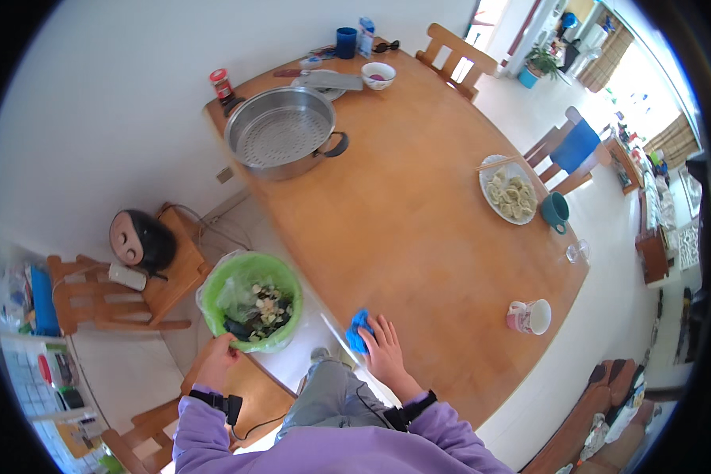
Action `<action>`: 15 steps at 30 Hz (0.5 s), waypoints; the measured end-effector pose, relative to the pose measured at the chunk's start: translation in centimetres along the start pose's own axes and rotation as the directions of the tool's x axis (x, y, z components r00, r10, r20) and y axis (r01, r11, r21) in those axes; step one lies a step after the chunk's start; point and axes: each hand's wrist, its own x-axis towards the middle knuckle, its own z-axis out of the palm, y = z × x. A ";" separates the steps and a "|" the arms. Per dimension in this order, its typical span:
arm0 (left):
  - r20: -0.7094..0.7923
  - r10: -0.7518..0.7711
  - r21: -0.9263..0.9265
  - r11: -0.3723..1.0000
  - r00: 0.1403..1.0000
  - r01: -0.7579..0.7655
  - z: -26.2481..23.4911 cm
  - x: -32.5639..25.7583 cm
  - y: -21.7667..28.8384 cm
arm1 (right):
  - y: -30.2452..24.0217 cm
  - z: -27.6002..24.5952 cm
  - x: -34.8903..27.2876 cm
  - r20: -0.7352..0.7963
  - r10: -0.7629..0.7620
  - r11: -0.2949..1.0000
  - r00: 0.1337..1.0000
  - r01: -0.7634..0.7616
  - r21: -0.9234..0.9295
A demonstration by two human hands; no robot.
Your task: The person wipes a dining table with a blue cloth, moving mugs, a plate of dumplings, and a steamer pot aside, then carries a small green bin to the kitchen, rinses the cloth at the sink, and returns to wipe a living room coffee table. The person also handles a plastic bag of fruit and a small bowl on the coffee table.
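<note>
My left hand (217, 362) grips the near rim of a light green waste bin (249, 265), its fingers closed over the edge. A clear plastic liner shows in the bin, and pale and dark green food scraps (267, 310) lie in it. My right hand (385, 351) rests at the near left edge of the wooden table (395, 213). Its fingers press on a crumpled blue cloth (357, 332) right at that edge. The bin stands beside the table, below the level of the tabletop.
A large steel steamer pot (284, 130) stands at the far left of the table, with a cleaver (328, 80) and a bowl (378, 76) behind it. On the right are a plate of dumplings (509, 189), a teal mug (555, 212) and a white-pink cup (529, 317). Wooden chairs (103, 296) flank the table.
</note>
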 end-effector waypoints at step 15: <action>-0.052 -0.158 0.041 0.986 0.986 0.160 3.7 6.7 13.3 | 9.9 -1.3 11.0 -0.559 0.695 0.648 0.453 -0.731 0.214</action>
